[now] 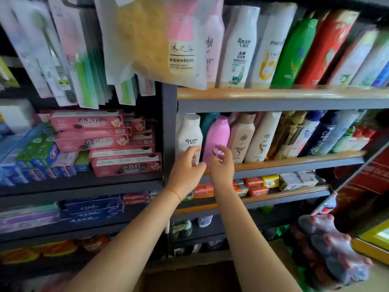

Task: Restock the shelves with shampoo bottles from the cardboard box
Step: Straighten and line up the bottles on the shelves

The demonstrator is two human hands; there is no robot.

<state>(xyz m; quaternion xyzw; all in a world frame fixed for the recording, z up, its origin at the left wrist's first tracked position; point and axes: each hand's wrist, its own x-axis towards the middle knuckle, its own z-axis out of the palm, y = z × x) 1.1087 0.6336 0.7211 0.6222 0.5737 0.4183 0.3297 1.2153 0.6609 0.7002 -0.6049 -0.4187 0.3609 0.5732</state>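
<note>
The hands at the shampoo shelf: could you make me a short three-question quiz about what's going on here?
1. True or false: the left hand grips a bottle.
2. Which bottle stands right behind the right hand? A) green B) pink C) red
3. Fill in: the white Raclen bottle stands to the ___ of the pink bottle.

Key: 1 false, both hands are loosely curled and hold nothing; 2 B; 3 left.
</note>
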